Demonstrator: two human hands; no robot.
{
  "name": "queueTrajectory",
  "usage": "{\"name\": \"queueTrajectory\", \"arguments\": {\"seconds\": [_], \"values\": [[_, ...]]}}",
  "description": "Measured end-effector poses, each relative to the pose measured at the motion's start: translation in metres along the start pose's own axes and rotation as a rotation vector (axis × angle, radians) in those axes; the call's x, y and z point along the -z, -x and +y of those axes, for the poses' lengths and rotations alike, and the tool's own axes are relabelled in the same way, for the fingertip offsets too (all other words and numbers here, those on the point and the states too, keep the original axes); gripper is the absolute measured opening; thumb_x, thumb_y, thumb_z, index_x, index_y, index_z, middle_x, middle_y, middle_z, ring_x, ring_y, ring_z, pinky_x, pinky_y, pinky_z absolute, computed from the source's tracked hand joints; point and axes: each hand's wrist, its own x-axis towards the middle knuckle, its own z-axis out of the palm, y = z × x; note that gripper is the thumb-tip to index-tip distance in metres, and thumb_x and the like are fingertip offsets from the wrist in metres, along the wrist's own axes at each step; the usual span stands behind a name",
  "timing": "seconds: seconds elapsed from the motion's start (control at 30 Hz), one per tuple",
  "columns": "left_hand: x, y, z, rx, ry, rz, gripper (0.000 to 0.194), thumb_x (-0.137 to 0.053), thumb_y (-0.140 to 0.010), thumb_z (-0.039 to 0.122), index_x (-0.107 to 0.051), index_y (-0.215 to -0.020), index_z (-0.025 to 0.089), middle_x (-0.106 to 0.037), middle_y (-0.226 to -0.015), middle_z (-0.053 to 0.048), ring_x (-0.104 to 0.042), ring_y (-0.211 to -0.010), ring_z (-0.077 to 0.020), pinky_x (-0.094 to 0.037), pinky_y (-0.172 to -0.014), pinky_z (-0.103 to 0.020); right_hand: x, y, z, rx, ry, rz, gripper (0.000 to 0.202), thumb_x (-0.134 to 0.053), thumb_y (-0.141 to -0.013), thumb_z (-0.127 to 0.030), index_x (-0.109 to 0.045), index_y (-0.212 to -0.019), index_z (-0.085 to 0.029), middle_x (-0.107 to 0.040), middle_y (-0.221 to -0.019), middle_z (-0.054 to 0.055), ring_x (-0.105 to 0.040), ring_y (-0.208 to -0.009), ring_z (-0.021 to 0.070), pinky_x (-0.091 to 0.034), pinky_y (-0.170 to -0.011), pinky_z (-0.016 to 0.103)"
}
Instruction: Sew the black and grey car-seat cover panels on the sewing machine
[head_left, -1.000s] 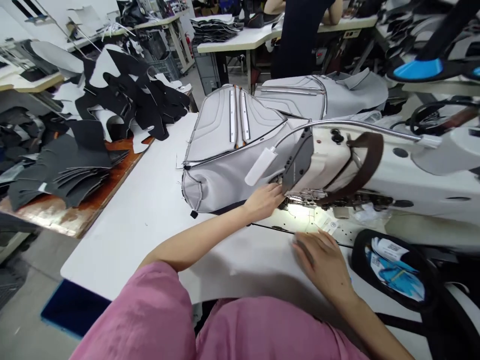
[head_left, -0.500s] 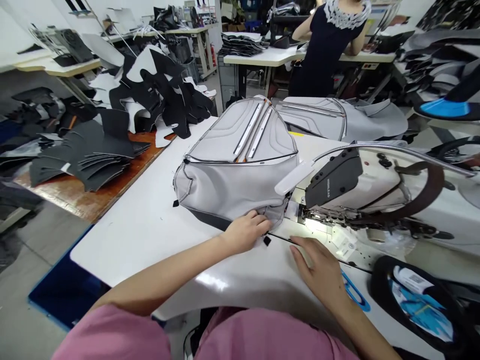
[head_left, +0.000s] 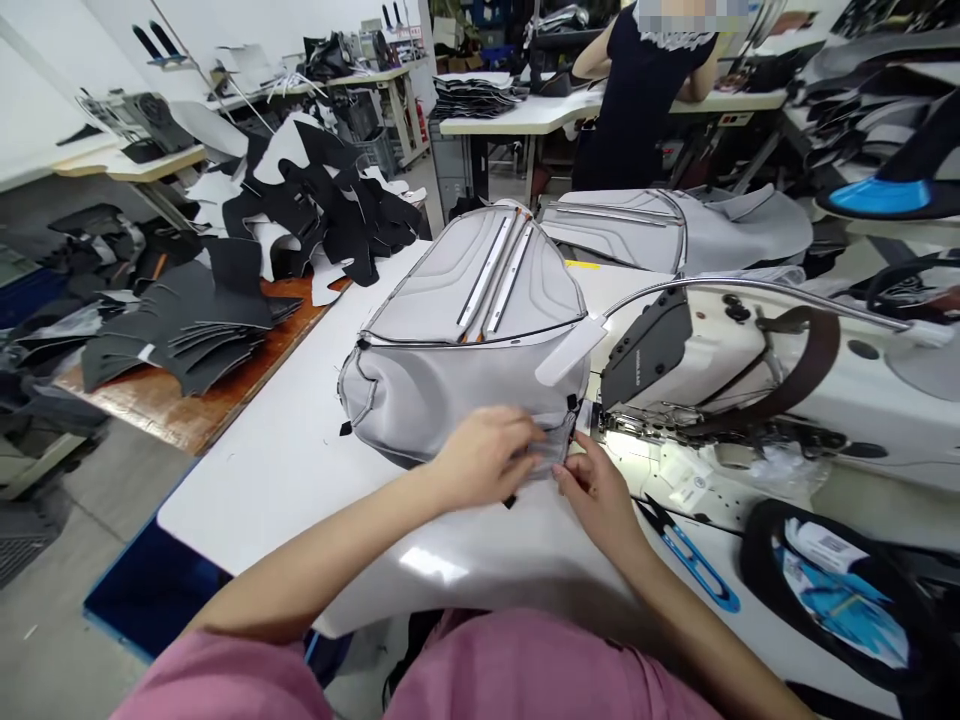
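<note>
A grey sewn fabric cover (head_left: 450, 385) with dark piping and two white strips lies on the white table (head_left: 277, 480). My left hand (head_left: 491, 455) is on its near right part, fingers curled and slightly blurred over the fabric; whether they pinch it is unclear. At the cover's near right corner, my right hand (head_left: 592, 485) pinches the fabric edge between thumb and fingers. Just right of that corner is the needle area of the sewing machine (head_left: 720, 350), its lamp lit.
Blue thread snips (head_left: 694, 560) and a black round item (head_left: 840, 590) lie at the right. Another grey cover (head_left: 727, 230) is behind. Dark cut pieces (head_left: 187, 310) are stacked on a wooden board at left. A person (head_left: 637, 95) stands at a far table.
My right hand has moved up and left from the machine bed to the cover's corner and taken hold of its edge. My left hand has lifted slightly and shifted on the fabric.
</note>
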Motion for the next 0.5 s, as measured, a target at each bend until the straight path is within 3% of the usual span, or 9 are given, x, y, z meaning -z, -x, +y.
{"name": "queueTrajectory", "arguments": {"seconds": [0.07, 0.13, 0.23, 0.33, 0.4, 0.43, 0.5], "values": [[0.002, -0.026, -0.011, 0.018, -0.123, 0.099, 0.030, -0.044, -0.090, 0.027, -0.058, -0.114, 0.014, -0.060, -0.118, -0.013, -0.053, -0.112, -0.0254, -0.043, -0.094, -0.039, -0.005, 0.001, -0.002, -0.074, -0.132, -0.040, 0.056, -0.057, -0.078, -0.037, -0.038, -0.125, -0.013, -0.041, -0.057, -0.009, -0.042, -0.051, 0.0116, -0.035, -0.052, 0.025], [-0.001, -0.053, -0.023, -0.064, -0.254, 0.140, 0.038, -0.048, -0.089, 0.026, -0.053, -0.123, 0.012, -0.051, -0.132, -0.017, -0.043, -0.125, -0.0294, -0.036, -0.102, -0.043, -0.012, 0.005, -0.006, -0.121, -0.228, -0.104, 0.053, -0.059, -0.073, -0.033, -0.040, -0.119, -0.014, -0.039, -0.054, -0.010, -0.038, -0.049, 0.0103, -0.031, -0.050, 0.024], [-0.017, -0.080, -0.037, -0.180, -0.320, 0.083, 0.046, -0.047, -0.090, 0.036, -0.050, -0.130, 0.013, -0.047, -0.138, -0.016, -0.040, -0.129, -0.0304, -0.032, -0.105, -0.045, -0.020, 0.017, -0.012, -0.126, -0.272, -0.191, 0.043, -0.056, -0.069, -0.026, -0.045, -0.109, -0.016, -0.043, -0.055, -0.009, -0.040, -0.050, 0.0101, -0.030, -0.050, 0.022], [-0.041, -0.076, -0.038, -0.121, -0.271, -0.021, 0.044, -0.043, -0.091, 0.043, -0.054, -0.126, 0.017, -0.053, -0.133, -0.012, -0.048, -0.119, -0.0292, -0.039, -0.096, -0.045, -0.017, 0.032, -0.015, -0.126, -0.200, -0.275, 0.035, -0.051, -0.068, -0.019, -0.050, -0.103, -0.016, -0.047, -0.058, -0.007, -0.043, -0.052, 0.0100, -0.031, -0.050, 0.022], [-0.056, -0.061, -0.034, -0.078, -0.218, -0.016, 0.044, -0.043, -0.092, 0.042, -0.054, -0.126, 0.018, -0.054, -0.133, -0.012, -0.047, -0.119, -0.0304, -0.041, -0.092, -0.046, -0.003, 0.042, -0.021, -0.113, -0.072, -0.353, 0.029, -0.049, -0.069, -0.016, -0.055, -0.097, -0.016, -0.049, -0.057, -0.006, -0.045, -0.051, 0.0105, -0.033, -0.049, 0.022], [-0.062, -0.052, -0.032, -0.068, -0.174, 0.013, 0.043, -0.043, -0.092, 0.041, -0.054, -0.126, 0.017, -0.054, -0.133, -0.012, -0.045, -0.121, -0.0312, -0.041, -0.092, -0.047, 0.009, 0.047, -0.026, -0.087, 0.009, -0.353, 0.025, -0.049, -0.071, -0.016, -0.058, -0.094, -0.017, -0.051, -0.056, -0.005, -0.046, -0.051, 0.0109, -0.034, -0.049, 0.022], [-0.067, -0.041, -0.028, -0.019, -0.001, 0.116, 0.037, -0.045, -0.091, 0.036, -0.057, -0.119, 0.016, -0.058, -0.126, -0.013, -0.045, -0.122, -0.0306, -0.039, -0.095, -0.048, 0.042, 0.056, -0.043, 0.019, 0.190, -0.209, 0.017, -0.051, -0.078, -0.021, -0.063, -0.091, -0.019, -0.057, -0.059, -0.003, -0.051, -0.052, 0.0125, -0.039, -0.050, 0.024]]}}
